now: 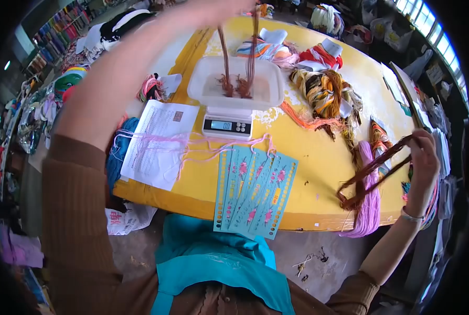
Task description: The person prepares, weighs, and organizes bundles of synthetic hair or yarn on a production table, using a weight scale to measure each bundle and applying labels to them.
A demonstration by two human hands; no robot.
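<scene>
My left hand (213, 8) is raised high at the top edge and grips a bunch of brown threads (251, 52) that hang down into a white tray (276, 92) on a small digital scale (227, 125). The thread ends touch the tray's floor. My right hand (422, 163) is at the right, shut on a loop of brown threads (373, 176) that droops over the yellow table's (313, 173) right front part. Several blue thread cards (255, 191) lie at the table's front edge, with pink threads (203, 144) running across them.
A printed paper sheet (158, 142) lies left of the scale. Mixed thread skeins (323, 92) are heaped behind the tray, a purple skein (370, 202) hangs over the front right edge. Coloured yarn and bags crowd the left side. Teal cloth (219, 257) covers my lap.
</scene>
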